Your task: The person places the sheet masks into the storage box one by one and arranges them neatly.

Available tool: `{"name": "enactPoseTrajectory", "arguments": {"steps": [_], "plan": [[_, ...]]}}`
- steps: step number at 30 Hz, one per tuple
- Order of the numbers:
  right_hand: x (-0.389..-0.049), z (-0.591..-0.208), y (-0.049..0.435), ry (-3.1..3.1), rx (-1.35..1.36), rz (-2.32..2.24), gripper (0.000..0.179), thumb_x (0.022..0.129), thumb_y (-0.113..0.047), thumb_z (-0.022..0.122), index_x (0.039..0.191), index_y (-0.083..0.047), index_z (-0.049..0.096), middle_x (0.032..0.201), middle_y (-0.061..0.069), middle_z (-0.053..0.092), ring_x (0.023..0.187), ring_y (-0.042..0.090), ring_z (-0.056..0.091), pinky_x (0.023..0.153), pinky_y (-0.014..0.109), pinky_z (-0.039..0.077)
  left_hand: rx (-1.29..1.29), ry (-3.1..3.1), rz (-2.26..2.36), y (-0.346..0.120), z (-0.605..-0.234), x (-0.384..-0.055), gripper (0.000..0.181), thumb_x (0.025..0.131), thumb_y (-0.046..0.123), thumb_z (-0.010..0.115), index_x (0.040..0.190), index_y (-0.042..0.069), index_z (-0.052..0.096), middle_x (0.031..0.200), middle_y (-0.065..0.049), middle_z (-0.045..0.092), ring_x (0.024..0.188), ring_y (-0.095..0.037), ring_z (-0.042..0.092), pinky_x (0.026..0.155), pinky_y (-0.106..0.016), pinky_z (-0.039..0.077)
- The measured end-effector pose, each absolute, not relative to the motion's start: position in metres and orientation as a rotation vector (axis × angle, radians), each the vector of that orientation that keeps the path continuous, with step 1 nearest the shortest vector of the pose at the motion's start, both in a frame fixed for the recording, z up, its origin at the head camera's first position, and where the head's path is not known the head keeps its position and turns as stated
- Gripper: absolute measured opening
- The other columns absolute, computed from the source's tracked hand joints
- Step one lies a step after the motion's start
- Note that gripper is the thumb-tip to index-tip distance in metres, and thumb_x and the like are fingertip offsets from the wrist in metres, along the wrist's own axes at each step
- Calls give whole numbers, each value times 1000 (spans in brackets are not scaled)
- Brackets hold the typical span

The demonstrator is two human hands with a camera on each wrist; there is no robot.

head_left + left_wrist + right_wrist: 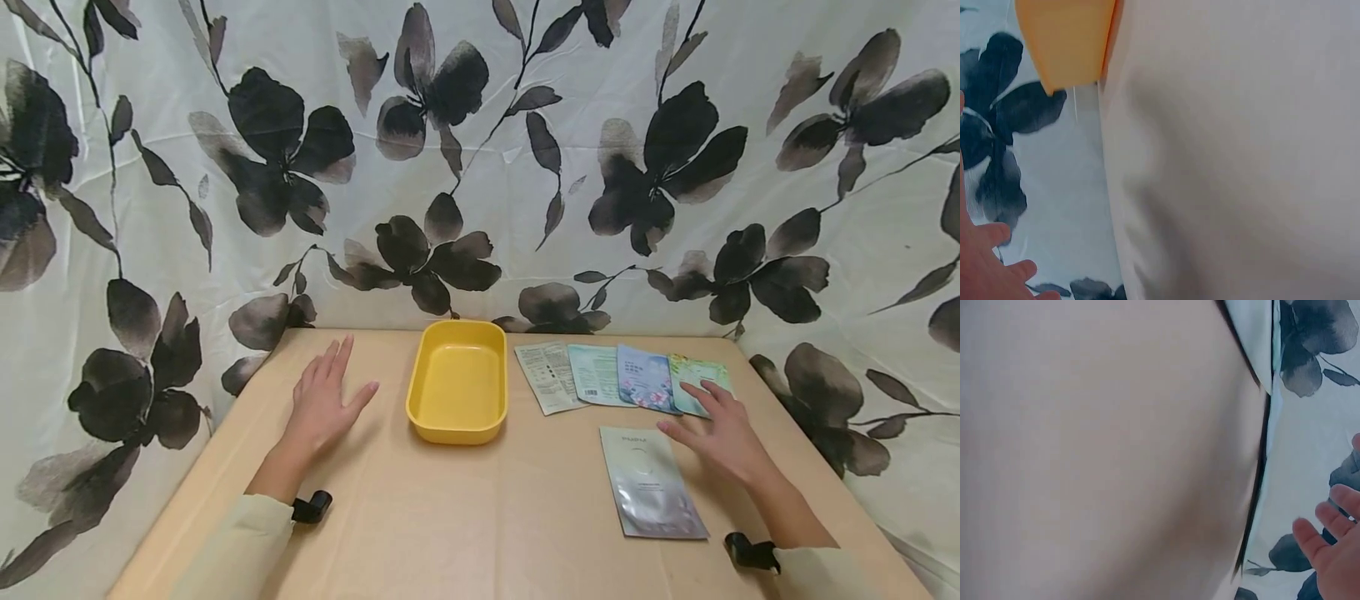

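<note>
My left hand (324, 410) is spread with straight fingers over the table, left of a yellow tray (459, 435), and holds nothing. In the left wrist view, part of that hand (991, 262) shows at the lower left. My right hand (726, 435) hovers with relaxed fingers, its fingertips overlapping a green packet (693, 372) in the head view. Beside that packet lie a blue floral packet (645, 379), a pale teal one (600, 373) and a white printed one (550, 377), overlapping in a row. A silver sachet (651, 487) lies nearer, left of the right hand.
The light wood table (450, 525) runs back to a white curtain (525, 208) with dark flowers, which also hangs along both sides. The yellow tray stands near the back edge with nothing in it. A black wrist camera (311, 507) sits by the left sleeve.
</note>
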State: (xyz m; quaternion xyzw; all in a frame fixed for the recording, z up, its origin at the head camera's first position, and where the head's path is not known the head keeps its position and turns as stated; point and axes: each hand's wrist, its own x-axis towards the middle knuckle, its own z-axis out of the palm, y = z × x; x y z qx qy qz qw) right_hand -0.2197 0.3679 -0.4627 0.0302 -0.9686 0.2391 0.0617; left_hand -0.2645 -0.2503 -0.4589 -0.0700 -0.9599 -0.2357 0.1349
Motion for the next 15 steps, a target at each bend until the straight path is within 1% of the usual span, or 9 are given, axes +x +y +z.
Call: {"name": "enactPoseTrajectory", "arguments": {"steps": [5, 9, 11, 13, 15], "plan": [[-213, -466, 359, -2933, 89, 788, 91, 90, -60, 70, 155, -5, 40, 160, 35, 23, 143, 62, 23, 103, 84, 25, -248, -2751, -746, -239, -463, -261, 89, 98, 56, 59, 166, 28, 11, 168, -22, 22, 150, -51, 22, 116, -76, 19], [-209, -467, 350, -2950, 82, 846, 89, 91, -59, 69, 155, -5, 41, 159, 36, 25, 143, 61, 24, 104, 83, 25, -268, -2676, -864, -234, -465, -262, 84, 98, 47, 63, 165, 22, 21, 165, -22, 28, 150, -49, 26, 119, -70, 22], [-208, -467, 347, -2963, 78, 878, 89, 91, -59, 69, 155, -5, 40, 159, 36, 26, 142, 61, 26, 104, 82, 28, -263, -2645, -950, -232, -465, -262, 81, 98, 45, 64, 164, 20, 24, 164, -21, 31, 150, -46, 28, 120, -68, 24], [-206, -466, 344, -2975, 74, 936, 89, 92, -58, 68, 156, -4, 38, 158, 36, 27, 140, 61, 31, 103, 80, 33, -243, -2632, -1043, -230, -464, -261, 78, 99, 44, 63, 164, 22, 26, 164, -20, 33, 151, -44, 30, 121, -66, 26], [-205, -465, 342, -2997, 54, 1020, 89, 93, -58, 67, 157, -4, 36, 158, 35, 28, 139, 62, 34, 103, 78, 37, -217, -2623, -1155, -227, -464, -261, 76, 100, 45, 62, 164, 23, 27, 162, -19, 36, 148, -43, 34, 119, -66, 30]]}}
